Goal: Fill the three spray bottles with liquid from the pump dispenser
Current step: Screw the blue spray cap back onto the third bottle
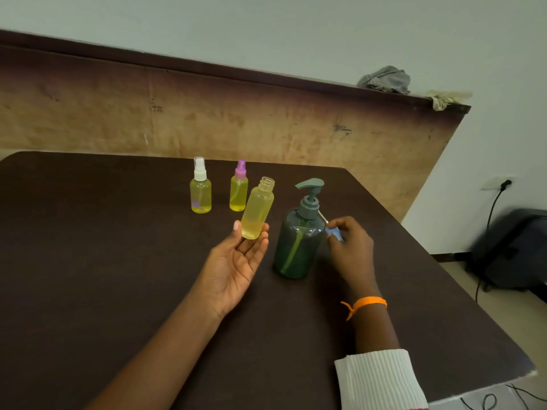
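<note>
My left hand (239,261) holds an uncapped spray bottle (258,210) of yellow liquid, tilted to the right, by its base between thumb and fingertips. The green pump dispenser (299,241) stands upright just right of it, nozzle pointing left. Beside the dispenser's right side, my right hand (350,250) pinches a blue spray cap (334,233) whose thin dip tube sticks up toward the pump neck. Two capped bottles of yellow liquid stand further back: one with a white sprayer (200,190) and one with a purple sprayer (239,189).
All stands on a dark brown table (103,247) whose right edge runs diagonally. A wooden board stands behind it with rags (387,79) on top. At right, on the floor, sit a dark bag (512,250) and a cable.
</note>
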Available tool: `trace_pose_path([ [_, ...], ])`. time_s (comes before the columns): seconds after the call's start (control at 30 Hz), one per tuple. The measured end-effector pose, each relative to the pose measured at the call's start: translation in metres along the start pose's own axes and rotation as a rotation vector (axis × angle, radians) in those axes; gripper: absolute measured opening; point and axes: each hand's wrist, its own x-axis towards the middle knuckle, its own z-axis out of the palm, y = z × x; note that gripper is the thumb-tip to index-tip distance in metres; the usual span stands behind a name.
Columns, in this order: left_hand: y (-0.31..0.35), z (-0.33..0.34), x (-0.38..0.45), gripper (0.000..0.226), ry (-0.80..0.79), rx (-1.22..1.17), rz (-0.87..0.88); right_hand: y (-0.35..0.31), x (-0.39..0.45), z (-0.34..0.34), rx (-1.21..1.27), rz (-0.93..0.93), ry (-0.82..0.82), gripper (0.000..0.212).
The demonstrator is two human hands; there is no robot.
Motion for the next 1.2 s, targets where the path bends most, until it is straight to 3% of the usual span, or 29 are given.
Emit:
trace_pose_path([
  [0.23,-0.001,0.003,-0.001,0.035,0.0,0.003,-0.019,-0.027,-0.005,-0.01,0.582,0.052,0.274,0.018],
  [0.33,0.0,0.006,0.0,0.029,-0.001,-0.014,-0.01,-0.041,0.002,-0.022,0.815,0.033,0.265,0.02],
  [0.43,0.002,0.005,0.002,0.036,0.001,-0.015,0.001,-0.062,0.007,-0.038,0.913,-0.06,0.228,0.021],
  [0.7,0.006,0.005,0.003,0.039,0.026,-0.016,0.024,-0.122,0.032,-0.057,0.61,-0.344,-0.049,0.025],
  [0.97,0.017,0.003,0.005,0.035,0.019,-0.069,0.07,-0.152,0.036,-0.031,0.31,-0.51,-0.281,0.022],
  [1.1,0.02,0.004,0.003,0.037,-0.005,-0.071,0.077,-0.162,0.035,-0.015,0.118,-0.566,-0.435,0.03],
  [1.2,0.022,0.004,0.002,0.037,-0.016,-0.097,0.075,-0.164,0.03,-0.005,0.123,-0.574,-0.462,0.038],
])
